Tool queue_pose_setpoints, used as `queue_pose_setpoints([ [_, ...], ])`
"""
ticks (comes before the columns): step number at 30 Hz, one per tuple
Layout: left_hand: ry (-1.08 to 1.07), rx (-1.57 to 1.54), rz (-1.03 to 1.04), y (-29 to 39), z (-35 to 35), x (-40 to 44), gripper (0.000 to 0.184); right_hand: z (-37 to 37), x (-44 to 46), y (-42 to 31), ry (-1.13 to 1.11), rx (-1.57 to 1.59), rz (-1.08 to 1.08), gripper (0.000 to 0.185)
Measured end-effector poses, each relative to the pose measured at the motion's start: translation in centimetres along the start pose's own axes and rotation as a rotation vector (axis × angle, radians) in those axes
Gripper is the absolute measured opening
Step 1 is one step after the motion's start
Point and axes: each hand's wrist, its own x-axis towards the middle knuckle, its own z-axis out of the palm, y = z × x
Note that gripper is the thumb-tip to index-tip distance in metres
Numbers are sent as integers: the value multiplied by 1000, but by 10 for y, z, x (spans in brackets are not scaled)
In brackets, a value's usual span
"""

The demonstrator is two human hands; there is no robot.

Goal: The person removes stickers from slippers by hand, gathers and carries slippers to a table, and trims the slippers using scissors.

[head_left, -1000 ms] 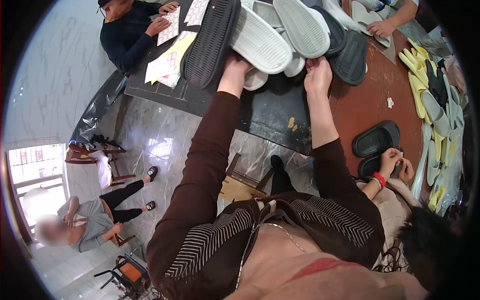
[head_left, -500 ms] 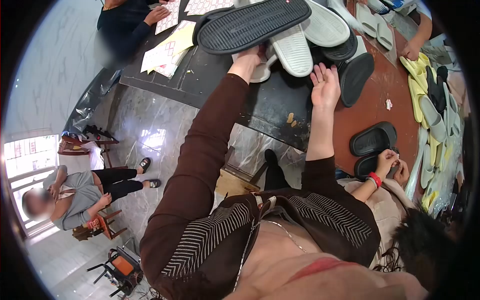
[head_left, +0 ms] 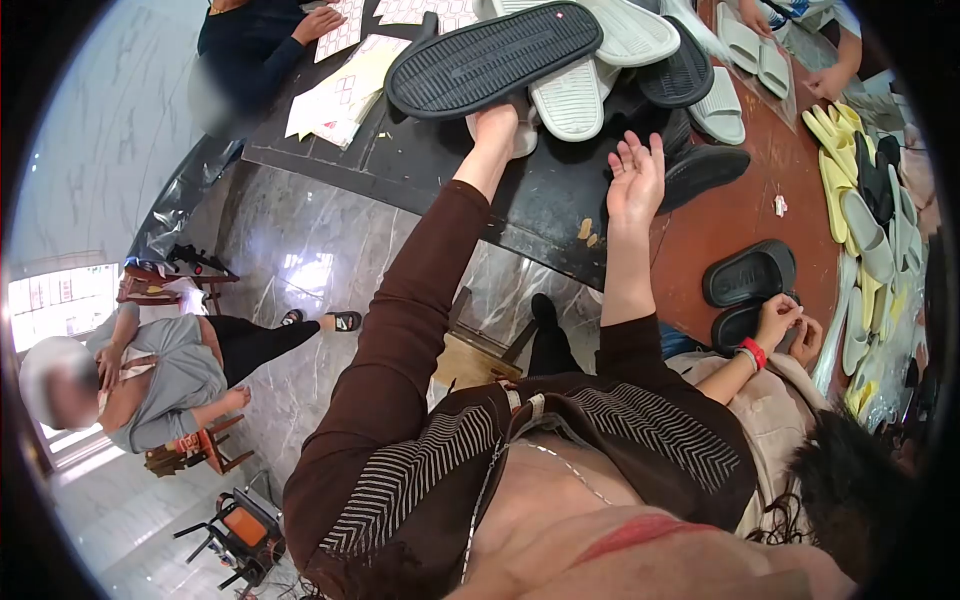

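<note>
My left hand [head_left: 496, 122] is at a black slide sandal [head_left: 495, 60], whose ridged sole faces me. The hand appears to hold it from below, with most of the fingers hidden behind the sole. White slides [head_left: 568, 100] lie in a pile just beyond, together with another black slide [head_left: 678, 65]. My right hand [head_left: 637, 182] is open, palm up and fingers apart, above the black table [head_left: 420, 170]. Close to its right, a black slide [head_left: 705, 170] rests tilted on the table.
Printed sheets [head_left: 345, 95] lie on the left, near another person's hand [head_left: 320, 22]. At right, a neighbour's hands [head_left: 785, 328] are beside a pair of black slides [head_left: 750, 272]. Yellow slides [head_left: 838, 195] pile up farther right. A wooden stool [head_left: 470, 362] stands below the table edge.
The black slide at my left hand has shifted slightly left and down. My right hand has drawn back a little, and the black slide beside it has tipped over.
</note>
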Motion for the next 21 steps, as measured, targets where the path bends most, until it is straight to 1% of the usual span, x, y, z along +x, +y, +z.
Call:
queue_pose_setpoints([
  [1, -14, 26, 4, -3, -3, -3, 29, -5, 1, 0, 3, 83, -5, 47],
  [2, -28, 38, -1, -6, -6, -8, 31, -8, 0, -1, 4, 80, -1, 47],
  [4, -47, 13, -47, -13, -16, -22, 36, -10, 1, -4, 56, 331, 148, 36],
  [5, -62, -14, -76, -13, -22, -33, 36, -12, 0, -6, 84, 457, 221, 31],
  [6, -76, -41, -106, -11, -29, -43, 36, -14, 0, -7, 83, 461, 220, 31],
  [8, -139, -151, -225, -11, -43, -69, 34, -17, -1, -8, 66, 702, 274, 23],
  [9, -141, -149, -222, -14, -50, -82, 34, -19, -1, -7, 56, 824, 300, 20],
  [11, -152, -174, -176, -20, -66, -112, 30, -22, -1, -3, 88, 885, 283, 19],
  [13, -247, -153, -199, -38, -90, -143, 32, -31, -3, 0, 148, 1005, 248, 17],
  [14, -281, -137, -191, -51, -103, -161, 32, -35, -6, 3, 149, 1015, 224, 17],
  [15, -314, -122, -183, -63, -119, -180, 31, -40, -11, 7, 154, 1020, 252, 15],
  [17, -352, -23, -229, -85, -152, -225, 30, -55, -30, 15, 154, 1023, 310, 12],
  [18, -388, 6, -250, -100, -170, -248, 30, -67, -45, 22, 145, 1026, 288, 12],
  [19, -422, 36, -265, -117, -190, -269, 29, -80, -60, 33, 105, 887, 316, 9],
  [21, -404, 68, -326, -158, -229, -314, 28, -99, -106, 49, 39, 569, 331, 6],
])
